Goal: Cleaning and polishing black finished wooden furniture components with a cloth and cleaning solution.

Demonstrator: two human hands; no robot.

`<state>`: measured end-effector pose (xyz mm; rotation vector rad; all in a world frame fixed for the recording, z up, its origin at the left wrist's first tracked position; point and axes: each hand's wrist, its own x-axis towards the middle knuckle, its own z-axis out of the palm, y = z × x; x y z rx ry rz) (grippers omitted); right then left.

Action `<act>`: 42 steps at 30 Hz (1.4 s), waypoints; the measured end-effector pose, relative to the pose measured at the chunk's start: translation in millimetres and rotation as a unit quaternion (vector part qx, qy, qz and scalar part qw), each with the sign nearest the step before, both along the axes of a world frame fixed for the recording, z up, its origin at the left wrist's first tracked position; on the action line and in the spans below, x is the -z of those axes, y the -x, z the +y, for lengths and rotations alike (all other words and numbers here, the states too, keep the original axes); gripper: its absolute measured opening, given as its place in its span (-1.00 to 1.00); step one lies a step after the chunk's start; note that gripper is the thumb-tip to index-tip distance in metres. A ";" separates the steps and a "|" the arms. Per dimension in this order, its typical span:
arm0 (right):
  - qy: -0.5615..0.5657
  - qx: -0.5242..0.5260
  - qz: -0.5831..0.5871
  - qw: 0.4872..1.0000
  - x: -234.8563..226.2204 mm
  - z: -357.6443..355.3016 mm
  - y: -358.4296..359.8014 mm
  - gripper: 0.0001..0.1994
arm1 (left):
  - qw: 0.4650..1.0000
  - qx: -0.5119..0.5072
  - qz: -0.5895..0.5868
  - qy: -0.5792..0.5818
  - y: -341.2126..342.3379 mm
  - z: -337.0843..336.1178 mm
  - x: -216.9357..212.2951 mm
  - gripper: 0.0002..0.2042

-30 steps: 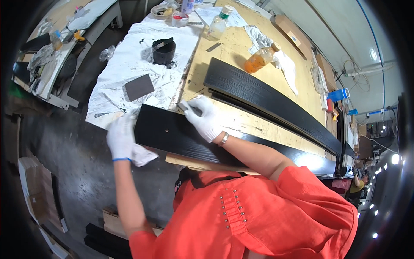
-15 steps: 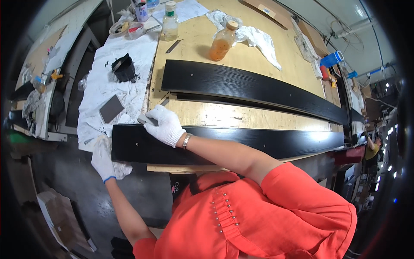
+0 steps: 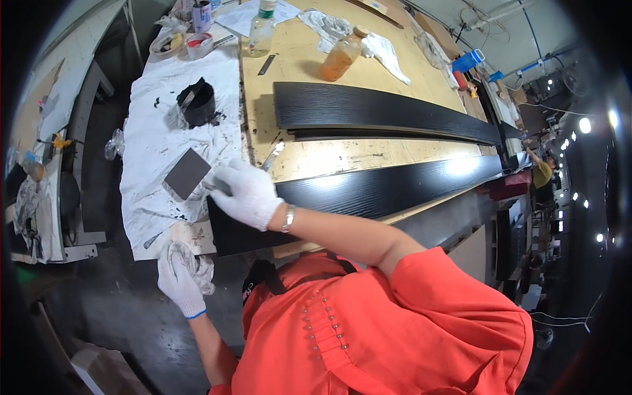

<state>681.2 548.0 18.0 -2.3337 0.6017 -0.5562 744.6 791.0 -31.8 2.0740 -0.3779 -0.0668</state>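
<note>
My right hand (image 3: pixel 249 196), in a white knit glove, is over the left end of the near black board (image 3: pixel 368 191). Its fingers are closed on a small grey block, now mostly hidden by the glove. My left hand (image 3: pixel 178 283), gloved too, is below the cloth-covered table corner, gripping a crumpled white rag (image 3: pixel 203 271). A dark grey square pad (image 3: pixel 187 173) lies on the white cloth (image 3: pixel 148 138), just left of my right fingers. Beyond the hand, a flat metal blade (image 3: pixel 272 156) rests on the wooden table (image 3: pixel 316 164).
More black boards (image 3: pixel 382 112) lie stacked farther back. A black cup (image 3: pixel 197 108) with a tool in it stands on the cloth. Bottles, one of orange liquid (image 3: pixel 340 58), and white rags (image 3: pixel 385 56) are behind. A person (image 3: pixel 543 172) is at far right.
My right hand has come toward me, from the board's far edge onto its left end. My left hand has dropped away from the board's corner with the rag. The view has shifted.
</note>
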 end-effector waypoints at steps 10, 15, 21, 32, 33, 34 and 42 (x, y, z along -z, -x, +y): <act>0.043 0.140 0.191 0.971 4.4 -8.5 28.2 -0.85 | 0.992 -0.008 0.104 0.067 -31.3 45.6 24.0 -0.71; 0.076 0.064 0.112 0.989 -1.1 52.4 -32.5 -0.86 | 0.993 0.019 0.089 0.079 -45.9 48.8 28.5 -0.70; 0.085 0.136 0.144 0.977 2.1 5.2 34.3 -0.85 | 0.992 -0.011 0.101 0.081 -53.0 49.4 15.3 -0.70; 0.040 0.166 0.199 0.965 -13.3 6.3 27.7 -0.79 | 0.992 0.035 0.092 0.083 -60.1 27.2 -11.3 -0.68; 0.044 0.206 0.206 0.956 -7.7 -9.7 47.4 -0.80 | 0.994 0.047 0.074 0.065 -60.9 21.3 -16.7 -0.68; 0.048 0.243 0.215 0.944 -15.4 -16.1 51.1 -0.81 | 0.996 0.057 0.059 0.047 -59.8 15.3 -21.6 -0.68; 0.034 0.077 0.122 0.989 -16.3 28.8 16.8 -0.90 | 0.992 0.122 -0.024 0.022 -66.3 -20.2 -38.4 -0.69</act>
